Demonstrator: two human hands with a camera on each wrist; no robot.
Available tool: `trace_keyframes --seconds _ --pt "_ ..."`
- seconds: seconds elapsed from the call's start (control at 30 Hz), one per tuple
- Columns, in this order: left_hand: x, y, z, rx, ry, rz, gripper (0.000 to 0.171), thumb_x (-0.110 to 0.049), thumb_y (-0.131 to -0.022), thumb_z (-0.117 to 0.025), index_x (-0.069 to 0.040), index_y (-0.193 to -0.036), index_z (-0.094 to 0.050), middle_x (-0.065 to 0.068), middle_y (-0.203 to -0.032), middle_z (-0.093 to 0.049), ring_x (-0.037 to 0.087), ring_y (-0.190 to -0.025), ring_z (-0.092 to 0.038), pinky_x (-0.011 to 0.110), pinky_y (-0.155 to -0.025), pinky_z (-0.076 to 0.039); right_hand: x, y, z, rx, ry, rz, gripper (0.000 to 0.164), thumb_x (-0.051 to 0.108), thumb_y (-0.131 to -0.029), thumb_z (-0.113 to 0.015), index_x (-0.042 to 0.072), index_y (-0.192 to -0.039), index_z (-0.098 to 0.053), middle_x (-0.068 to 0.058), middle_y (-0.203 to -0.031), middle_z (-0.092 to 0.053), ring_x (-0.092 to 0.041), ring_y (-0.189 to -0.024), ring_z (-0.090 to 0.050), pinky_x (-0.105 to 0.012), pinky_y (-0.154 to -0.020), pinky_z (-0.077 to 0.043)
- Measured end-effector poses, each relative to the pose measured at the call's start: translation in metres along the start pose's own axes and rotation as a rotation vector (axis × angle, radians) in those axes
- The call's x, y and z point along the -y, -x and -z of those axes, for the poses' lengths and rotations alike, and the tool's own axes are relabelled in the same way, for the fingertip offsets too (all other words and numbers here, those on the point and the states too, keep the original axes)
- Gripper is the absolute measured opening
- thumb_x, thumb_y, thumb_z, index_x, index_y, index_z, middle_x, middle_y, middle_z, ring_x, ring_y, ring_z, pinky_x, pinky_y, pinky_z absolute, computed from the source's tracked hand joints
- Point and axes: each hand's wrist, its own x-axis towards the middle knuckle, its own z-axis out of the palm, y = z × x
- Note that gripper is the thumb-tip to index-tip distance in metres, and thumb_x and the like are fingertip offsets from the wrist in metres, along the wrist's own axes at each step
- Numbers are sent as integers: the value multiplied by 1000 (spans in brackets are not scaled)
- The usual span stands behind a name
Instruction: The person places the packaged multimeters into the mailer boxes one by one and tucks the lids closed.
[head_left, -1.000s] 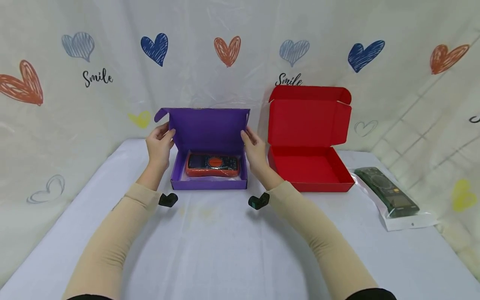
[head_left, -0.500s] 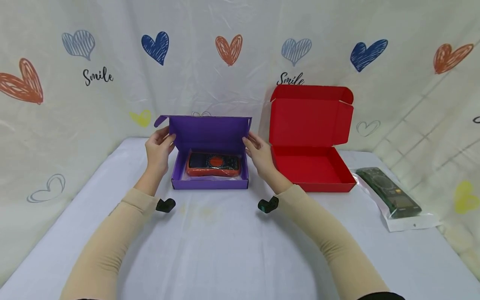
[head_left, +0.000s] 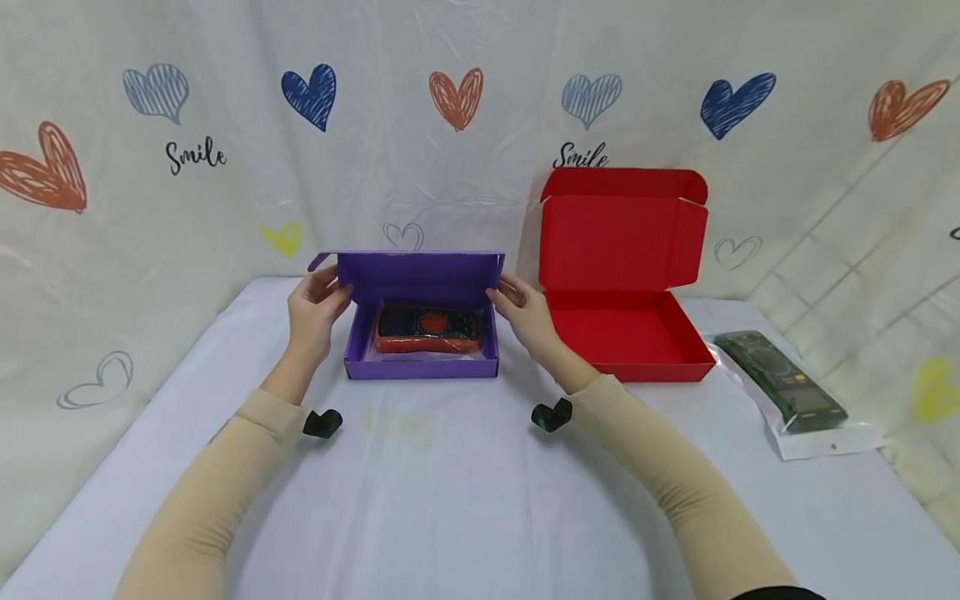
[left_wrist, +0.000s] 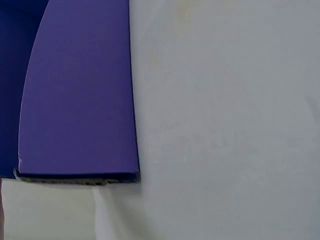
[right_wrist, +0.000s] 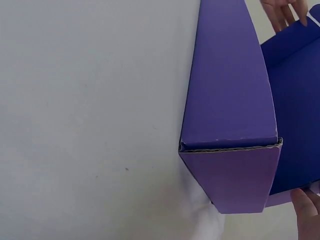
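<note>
A purple cardboard box [head_left: 420,369] stands on the table with its lid [head_left: 420,271] raised and tilted forward. Inside lies an orange-and-black multimeter [head_left: 431,325] wrapped in clear plastic. My left hand [head_left: 311,312] pinches the lid's left side flap, thumb on the inside. At the opposite flap, my right hand [head_left: 531,317] pinches with thumb and fingers. The right wrist view shows the box's side wall [right_wrist: 225,180] and the fingertips of both hands at the lid. In the left wrist view the front wall [left_wrist: 80,100] fills the left part.
Right of the purple box stands an open red box [head_left: 626,371] with its lid upright. A dark green multimeter [head_left: 780,379] in a white-and-clear bag [head_left: 825,444] lies at the table's right side. Behind hangs a pale curtain [head_left: 510,192] with printed hearts.
The purple lid has tipped forward and lower, both hands moving down with it. The right wrist has swung outward to the right. The multimeter stays in the box.
</note>
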Motion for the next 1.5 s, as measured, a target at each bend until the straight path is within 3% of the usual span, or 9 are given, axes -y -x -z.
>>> trace_keyframes --seconds 0.2,0.47,0.83,1.1,1.23,1.37,1.5 --pt "0 2 7 44 54 46 38 15 -93 -61 -20 -105 -71 -4 -97 -74 7 -88 -71 24 -84 -58 -2 3 0 6 5 -2 52 13 -105 -60 2 -153 -45 -18 -151 -51 -27 -137 -52 -40 -106 -46" --pt "-2 2 11 100 45 38 40 14 -94 -63 -23 -108 -71 -7 -100 -75 6 -91 -71 22 -85 -57 -2 7 0 -4 72 8 52 15 -104 -62 3 -153 -46 -17 -150 -52 -26 -137 -52 -38 -108 -45" --pt "-11 2 9 137 12 11 28 4 -98 -63 -20 -111 -69 -3 -112 -70 8 -102 -69 23 -90 -55 9 11 -3 -56 129 158 51 11 -104 -62 -4 -150 -46 -19 -149 -52 -31 -135 -54 -40 -110 -43" --pt "-14 2 15 133 76 11 35 8 -100 -58 -17 -120 -71 -4 -105 -72 8 -94 -69 25 -86 -58 20 16 -5 -23 91 158 58 7 -101 -66 -2 -153 -43 -17 -151 -51 -31 -136 -53 -38 -106 -47" --pt "-17 0 18 182 85 7 36 8 -101 -55 -17 -120 -72 -5 -100 -74 7 -94 -69 25 -85 -58 21 15 -4 -38 92 162 54 6 -103 -62 -4 -152 -44 -20 -148 -53 -32 -134 -55 -41 -106 -47" --pt "-22 -2 22 247 62 0 38 8 -102 -54 -22 -111 -77 -5 -100 -73 7 -94 -69 26 -86 -58 19 12 -1 -37 19 145 47 6 -106 -55 -7 -150 -45 -25 -146 -54 -38 -132 -55 -45 -103 -48" --pt "-27 -3 28 295 28 -8 34 4 -103 -54 -16 -115 -79 -3 -105 -75 10 -97 -72 26 -87 -57 19 10 3 -6 -40 121 42 6 -109 -50 -10 -148 -46 -28 -145 -53 -44 -131 -54 -47 -102 -48"
